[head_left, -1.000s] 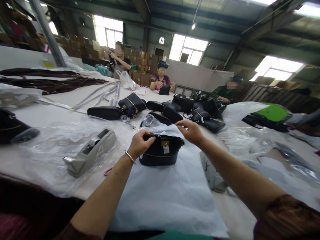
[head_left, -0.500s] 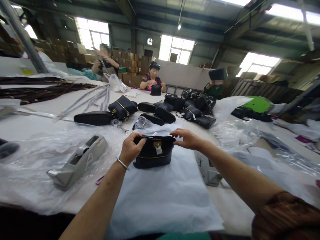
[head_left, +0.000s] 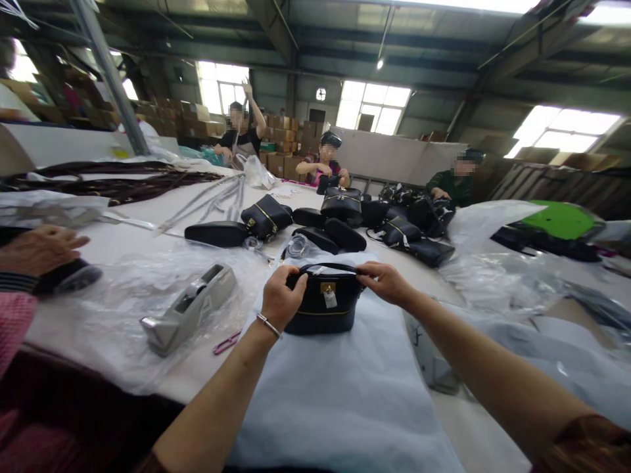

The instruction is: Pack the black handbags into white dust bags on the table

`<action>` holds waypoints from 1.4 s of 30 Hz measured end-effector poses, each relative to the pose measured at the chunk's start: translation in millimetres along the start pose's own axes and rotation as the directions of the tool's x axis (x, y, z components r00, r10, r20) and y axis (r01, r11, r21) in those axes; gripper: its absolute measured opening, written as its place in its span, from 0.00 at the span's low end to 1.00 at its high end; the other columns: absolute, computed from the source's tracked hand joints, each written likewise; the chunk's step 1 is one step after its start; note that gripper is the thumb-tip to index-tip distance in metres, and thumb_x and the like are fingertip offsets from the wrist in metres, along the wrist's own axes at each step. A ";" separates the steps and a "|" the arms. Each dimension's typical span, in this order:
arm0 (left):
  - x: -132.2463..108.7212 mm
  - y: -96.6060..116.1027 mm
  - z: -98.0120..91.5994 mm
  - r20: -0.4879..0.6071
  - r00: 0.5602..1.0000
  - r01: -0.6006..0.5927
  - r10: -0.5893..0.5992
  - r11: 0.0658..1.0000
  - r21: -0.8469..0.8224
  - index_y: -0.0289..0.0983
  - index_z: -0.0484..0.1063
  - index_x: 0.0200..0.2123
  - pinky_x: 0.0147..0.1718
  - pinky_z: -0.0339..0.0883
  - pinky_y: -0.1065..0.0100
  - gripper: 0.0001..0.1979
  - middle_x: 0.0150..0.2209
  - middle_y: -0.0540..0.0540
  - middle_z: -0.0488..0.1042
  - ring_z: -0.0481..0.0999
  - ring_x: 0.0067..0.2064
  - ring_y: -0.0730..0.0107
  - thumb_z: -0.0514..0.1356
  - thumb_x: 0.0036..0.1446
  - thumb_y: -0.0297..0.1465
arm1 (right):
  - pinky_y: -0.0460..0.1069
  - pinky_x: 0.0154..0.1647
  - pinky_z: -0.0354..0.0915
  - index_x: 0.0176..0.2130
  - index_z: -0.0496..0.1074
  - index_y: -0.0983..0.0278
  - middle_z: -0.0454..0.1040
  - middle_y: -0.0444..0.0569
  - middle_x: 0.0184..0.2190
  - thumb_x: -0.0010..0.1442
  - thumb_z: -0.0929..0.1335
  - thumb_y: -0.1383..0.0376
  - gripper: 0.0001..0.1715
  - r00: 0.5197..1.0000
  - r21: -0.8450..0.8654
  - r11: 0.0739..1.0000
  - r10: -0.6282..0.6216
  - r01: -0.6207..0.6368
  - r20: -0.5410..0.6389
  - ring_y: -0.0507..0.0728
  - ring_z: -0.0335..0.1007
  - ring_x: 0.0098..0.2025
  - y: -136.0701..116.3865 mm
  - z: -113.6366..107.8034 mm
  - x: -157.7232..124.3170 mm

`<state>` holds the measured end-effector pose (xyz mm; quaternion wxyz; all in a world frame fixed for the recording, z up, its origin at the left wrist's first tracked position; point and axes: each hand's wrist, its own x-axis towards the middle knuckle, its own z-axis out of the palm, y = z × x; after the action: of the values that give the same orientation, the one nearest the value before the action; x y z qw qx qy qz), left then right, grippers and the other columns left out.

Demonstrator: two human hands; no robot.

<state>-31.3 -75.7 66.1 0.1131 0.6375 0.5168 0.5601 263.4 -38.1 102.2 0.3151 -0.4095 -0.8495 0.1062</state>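
A small black handbag point(head_left: 320, 316) with a gold clasp, a little white tag and a gold line across its front stands upright on a white sheet point(head_left: 340, 394). My left hand point(head_left: 283, 297) is closed on its upper left corner, thumb in front. At the upper right corner my right hand point(head_left: 387, 282) pinches the bag's edge near the end of the handle. The thin black handle point(head_left: 330, 266) arches over the top between both hands. Just behind the bag lies a coiled clear-wrapped strap point(head_left: 298, 246).
A grey tape dispenser point(head_left: 190, 309) and pink thread snips point(head_left: 227, 343) lie to the left, by clear plastic film. More black bags point(head_left: 266, 217) are heaped farther back. At the left edge is another person's hand point(head_left: 42, 249); several co-workers sit or stand across the table.
The handle now stands up in an arch above the bag. My right hand's fingers have closed at the corner. The view has turned left, and another person's hand has appeared there.
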 end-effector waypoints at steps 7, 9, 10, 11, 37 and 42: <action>2.0 7.4 -7.2 0.029 0.997 -0.082 0.078 0.976 0.201 0.41 0.77 0.41 0.45 0.70 0.60 0.10 0.39 0.43 0.82 0.80 0.42 0.58 0.59 0.64 0.38 | 0.50 0.37 0.69 0.44 0.80 0.60 0.79 0.47 0.35 0.66 0.68 0.61 0.12 0.999 0.003 0.999 -0.042 0.042 0.007 0.55 0.73 0.33 -7.9 4.3 11.3; 4.3 11.5 -7.9 0.071 0.986 -0.163 0.148 0.937 0.308 0.40 0.78 0.39 0.46 0.68 0.58 0.10 0.39 0.41 0.82 0.79 0.41 0.57 0.58 0.64 0.36 | 0.50 0.38 0.69 0.44 0.80 0.61 0.78 0.48 0.35 0.67 0.67 0.61 0.13 0.998 -0.015 0.998 -0.065 0.066 0.011 0.55 0.73 0.34 -12.5 5.1 14.2; 5.6 14.1 -8.0 0.095 0.981 -0.193 0.170 0.915 0.355 0.39 0.78 0.38 0.47 0.67 0.57 0.10 0.38 0.40 0.81 0.79 0.41 0.56 0.58 0.64 0.35 | 0.50 0.38 0.69 0.44 0.80 0.61 0.79 0.48 0.35 0.67 0.67 0.61 0.13 0.997 -0.022 0.997 -0.078 0.079 0.011 0.55 0.74 0.34 -14.8 5.6 15.7; 6.9 16.8 -7.9 0.118 0.977 -0.212 0.180 0.896 0.391 0.39 0.78 0.36 0.48 0.66 0.56 0.09 0.37 0.40 0.81 0.79 0.40 0.56 0.57 0.64 0.33 | 0.50 0.39 0.69 0.44 0.80 0.61 0.79 0.48 0.35 0.67 0.66 0.61 0.13 0.996 -0.025 0.996 -0.091 0.091 0.012 0.55 0.74 0.35 -16.9 6.1 17.0; 25.0 -17.0 3.2 0.367 0.868 0.495 -0.335 0.649 -0.577 0.36 0.81 0.32 0.42 0.70 0.66 0.13 0.42 0.44 0.83 0.79 0.42 0.64 0.66 0.51 0.41 | 0.64 0.60 0.62 0.49 0.79 0.57 0.66 0.56 0.65 0.66 0.67 0.69 0.16 0.934 -0.389 0.850 -0.337 0.355 0.115 0.68 0.57 0.66 -70.0 27.4 45.6; 27.2 -18.5 -0.5 0.337 0.905 0.406 -0.259 0.760 -0.507 0.35 0.81 0.34 0.49 0.69 0.62 0.13 0.44 0.41 0.83 0.79 0.47 0.59 0.63 0.54 0.39 | 0.68 0.62 0.56 0.53 0.78 0.58 0.59 0.55 0.70 0.63 0.68 0.70 0.21 0.918 -0.447 0.828 -0.189 0.340 0.349 0.72 0.49 0.71 -77.4 32.0 64.3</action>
<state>-46.0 -46.5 69.1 0.4588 0.5364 0.4143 0.5746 164.9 -36.2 140.1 0.0823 -0.3338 -0.9334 -0.1030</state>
